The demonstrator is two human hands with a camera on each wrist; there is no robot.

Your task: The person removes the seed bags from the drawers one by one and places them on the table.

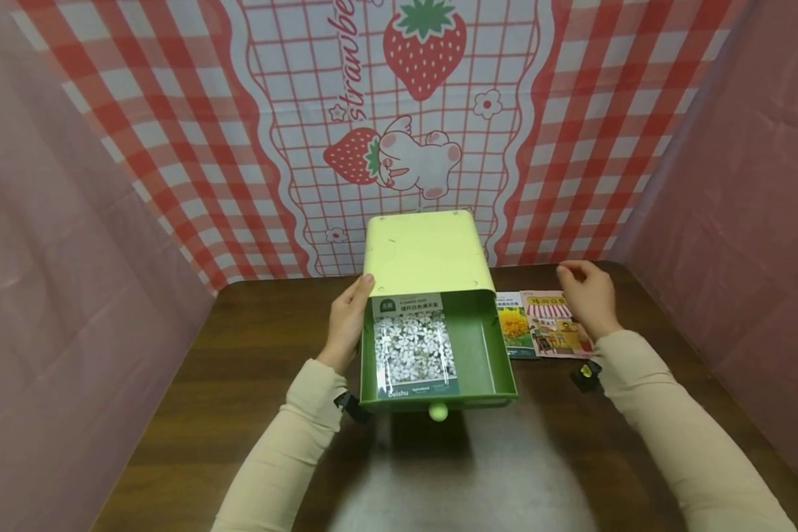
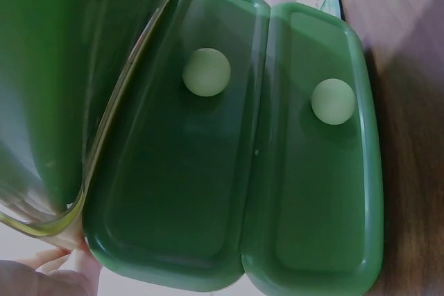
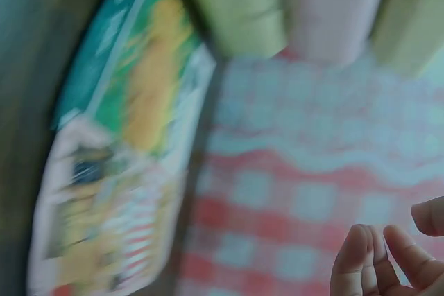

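Observation:
A yellow-green drawer box (image 1: 428,251) stands on the table, its top green drawer (image 1: 475,355) pulled out. In that drawer lies a seed packet (image 1: 415,347) with a white-flower picture. My left hand (image 1: 347,321) holds the box's left side, thumb at the upper front edge. Below the pulled-out drawer, the left wrist view shows two closed drawer fronts (image 2: 187,185) with round pale knobs (image 2: 207,72). My right hand (image 1: 592,295) hovers by a pink packet (image 1: 552,325), fingers loosely bent and holding nothing. A yellow-flower packet (image 1: 515,325) lies beside it, partly hidden by the box.
The brown wooden table (image 1: 259,355) ends at a red checked strawberry cloth (image 1: 399,111) behind. Pink cloth walls (image 1: 718,207) rise on both sides. Blurred pale green and pink upright shapes (image 3: 336,12) fill the top of the right wrist view.

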